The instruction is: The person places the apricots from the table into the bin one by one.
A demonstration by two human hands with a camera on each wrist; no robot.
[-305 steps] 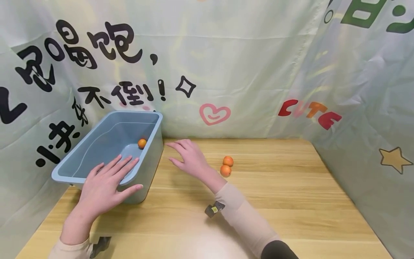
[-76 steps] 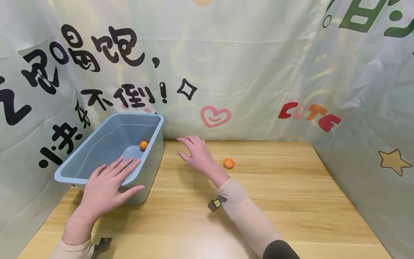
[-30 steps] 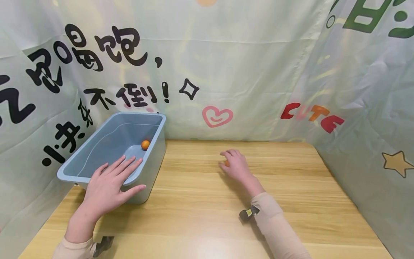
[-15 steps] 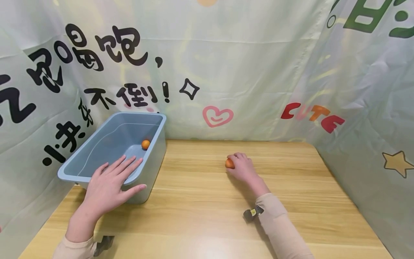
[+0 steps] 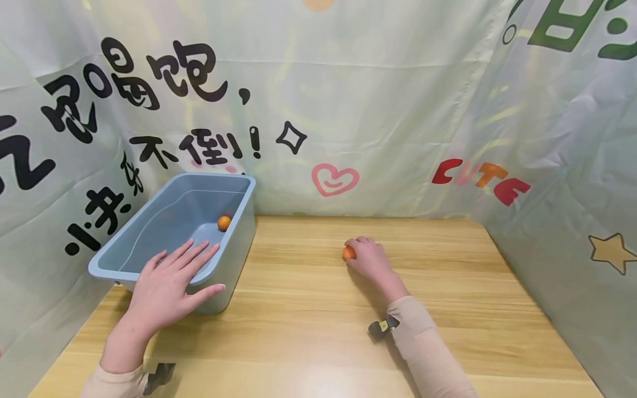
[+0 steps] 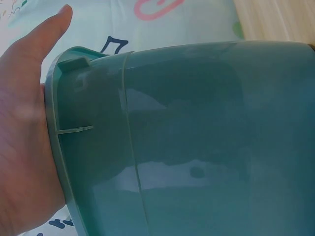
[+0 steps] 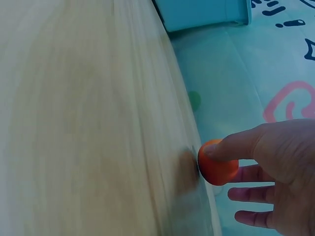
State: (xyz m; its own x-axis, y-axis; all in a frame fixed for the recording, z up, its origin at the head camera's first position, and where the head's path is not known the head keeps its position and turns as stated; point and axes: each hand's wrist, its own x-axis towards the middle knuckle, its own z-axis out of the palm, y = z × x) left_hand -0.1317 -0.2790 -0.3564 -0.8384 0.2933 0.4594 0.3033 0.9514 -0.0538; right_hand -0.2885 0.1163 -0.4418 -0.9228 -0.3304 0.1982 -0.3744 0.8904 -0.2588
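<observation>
Small, round, smooth orange ball [image 5: 348,252], likely light and rolly, pinched by right hand [image 5: 369,260] near mid-table; left hand [image 5: 164,287] flat on blue plastic tub [image 5: 239,232], fingers straight.

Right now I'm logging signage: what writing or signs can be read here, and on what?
"CUTE" in red and orange letters, on the backdrop.
Black Chinese characters, with "不倒!" legible, on the backdrop.
Green letters top right: cut off, unreadable.
Bin: no writing.

Right hand [image 5: 369,258] has closed on the orange [image 5: 349,253].
</observation>
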